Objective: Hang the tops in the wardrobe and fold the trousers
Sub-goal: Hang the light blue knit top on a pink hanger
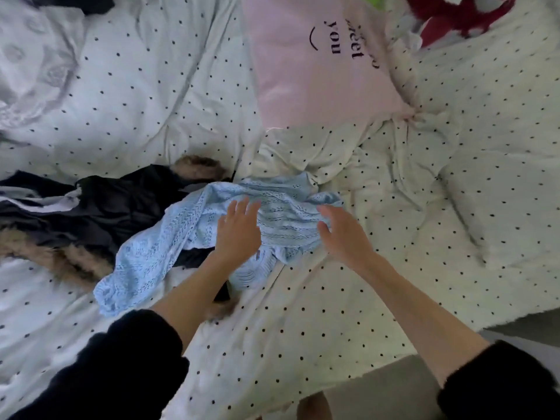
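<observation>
Now we reach both arms out over the duvet [303, 328]: our left hand [238, 234] and right hand [342, 234] hover with fingers spread, holding nothing, flanking the top [281, 213], probably to gather it for hanging. It lies crumpled mid-bed, pale blue openwork knit, one end trailing over a dark fur-trimmed coat [100, 207]. Beyond lies a pink pillow [303, 71].

A home bedroom: a bed under a rumpled dotted duvet [333, 313], a pink printed pillow [318, 71] at its far edge, clothes strewn about.
</observation>
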The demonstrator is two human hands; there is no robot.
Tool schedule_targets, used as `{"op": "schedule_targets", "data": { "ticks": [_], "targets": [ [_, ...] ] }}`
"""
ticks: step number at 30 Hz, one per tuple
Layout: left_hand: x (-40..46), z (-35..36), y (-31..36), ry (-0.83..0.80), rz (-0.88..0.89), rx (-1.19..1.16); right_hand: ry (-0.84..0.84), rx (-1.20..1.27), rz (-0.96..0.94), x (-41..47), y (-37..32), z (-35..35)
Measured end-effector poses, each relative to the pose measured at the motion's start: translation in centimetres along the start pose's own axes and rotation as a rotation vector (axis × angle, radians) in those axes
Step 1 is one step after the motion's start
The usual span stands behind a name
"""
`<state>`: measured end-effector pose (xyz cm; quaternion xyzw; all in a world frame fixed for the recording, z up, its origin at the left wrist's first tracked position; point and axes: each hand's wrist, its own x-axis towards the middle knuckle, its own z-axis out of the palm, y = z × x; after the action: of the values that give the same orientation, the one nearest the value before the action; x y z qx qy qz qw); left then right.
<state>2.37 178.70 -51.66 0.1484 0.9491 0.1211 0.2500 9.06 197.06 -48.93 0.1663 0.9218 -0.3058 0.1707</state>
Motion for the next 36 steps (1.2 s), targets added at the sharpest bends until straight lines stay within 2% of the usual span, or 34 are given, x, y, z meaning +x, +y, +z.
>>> {"op": "schedule_targets", "data": {
  "ticks": [3,6,9,12,15,18,21,23,24,27,29,30,32,34,36],
  "targets": [
    [4.0,2.2,-1.0,0.03,-0.032,0.108,-0.014,-0.23,-0.107,5.2,2.4,0.8],
    [4.8,3.5,-1.9,0.121,-0.085,0.075,-0.078,-0.433,-0.142,7.8,3.9,2.4],
    [2.3,4.4,-1.6,0.109,-0.131,-0.006,-0.082,-0.464,-0.15,7.0,5.0,4.5],
    [-1.8,4.7,-0.6,-0.046,-0.19,0.029,-0.093,-0.354,-0.177,3.4,5.3,5.5],
    [-6.0,5.3,0.5,-0.3,-0.134,0.109,-0.137,-0.287,-0.186,-0.6,5.6,5.0],
    [-9.0,6.0,2.0,-0.5,-0.059,0.072,-0.24,-0.345,-0.141,-3.3,6.3,3.1],
    [-10.7,6.5,3.7,-0.613,-0.011,-0.025,-0.359,-0.428,-0.116,-4.7,6.9,1.1],
    [-11.0,6.0,4.4,-0.573,-0.003,-0.102,-0.394,-0.479,-0.121,-5.3,7.3,0.2],
    [-10.9,5.6,4.5,-0.481,-0.001,-0.137,-0.412,-0.519,-0.128,-5.5,7.5,-0.1],
    [-8.8,3.8,3.4,-0.024,-0.038,-0.14,-0.472,-0.595,-0.097,-5.6,8.2,-0.5],
    [-6.7,2.5,1.8,0.182,-0.114,-0.091,-0.528,-0.598,-0.056,-5.3,8.5,-0.2],
    [-5.7,2.0,0.8,0.211,-0.169,-0.052,-0.555,-0.581,-0.032,-5.1,8.5,0.1],
    [-4.4,1.5,-1.6,0.135,-0.315,-0.004,-0.571,-0.523,0.005,-4.7,8.5,0.9],
    [-4.2,1.7,-3.3,-0.003,-0.464,-0.059,-0.513,-0.451,0.01,-4.4,8.0,1.3],
    [-5.4,2.8,-4.0,-0.093,-0.5,-0.162,-0.388,-0.389,-0.03,-4.4,7.2,1.6]
  ]
}}
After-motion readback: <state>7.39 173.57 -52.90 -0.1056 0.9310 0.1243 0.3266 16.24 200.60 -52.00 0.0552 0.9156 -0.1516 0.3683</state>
